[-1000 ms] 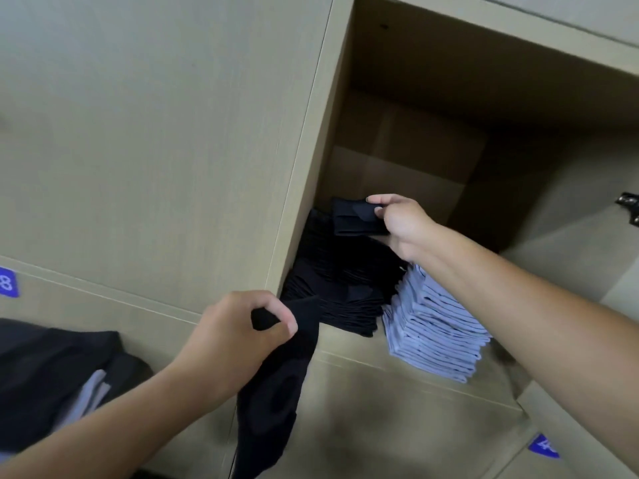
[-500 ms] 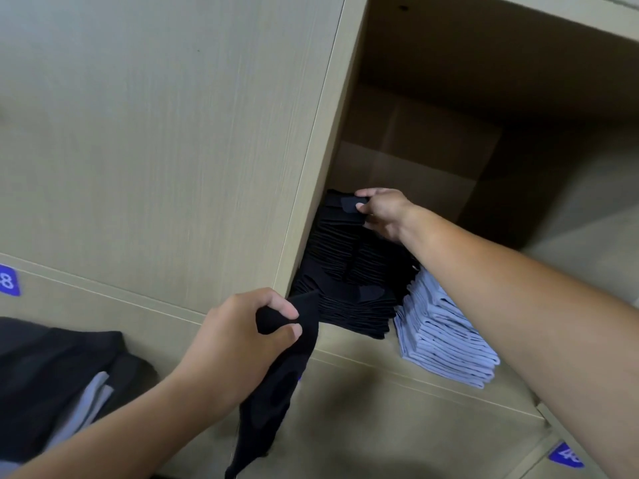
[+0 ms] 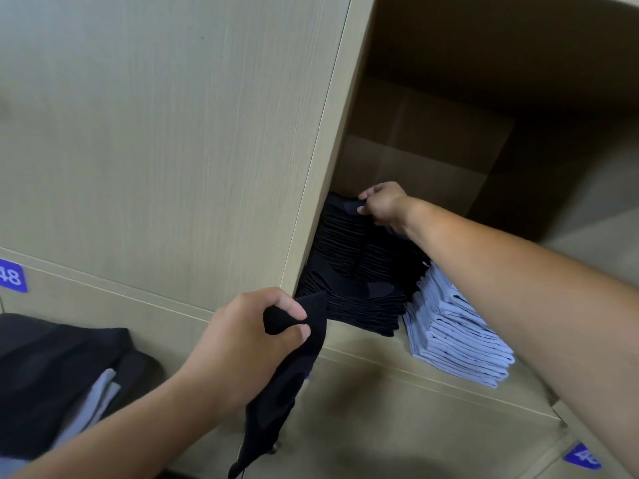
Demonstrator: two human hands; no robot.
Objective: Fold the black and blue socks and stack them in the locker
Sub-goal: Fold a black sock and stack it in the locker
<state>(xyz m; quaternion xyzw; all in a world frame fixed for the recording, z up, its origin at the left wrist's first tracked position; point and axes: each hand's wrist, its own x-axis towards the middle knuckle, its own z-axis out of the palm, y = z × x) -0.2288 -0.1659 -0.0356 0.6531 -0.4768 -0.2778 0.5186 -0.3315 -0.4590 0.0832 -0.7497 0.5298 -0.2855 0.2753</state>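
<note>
Matt wood-grain locker (image 3: 207, 150), cloth socks (image 3: 352, 264)

Pale beige wood-grain locker (image 3: 179, 140) holds a stack of black folded socks (image 3: 359, 271) beside pale blue folded socks (image 3: 453, 333); a loose black sock (image 3: 287, 385) hangs; purple number labels (image 3: 12, 275) carry white digits.

A locker room or storage area: wood-grain locker doors (image 3: 173, 133) bearing blue number tags (image 3: 12, 275).
</note>
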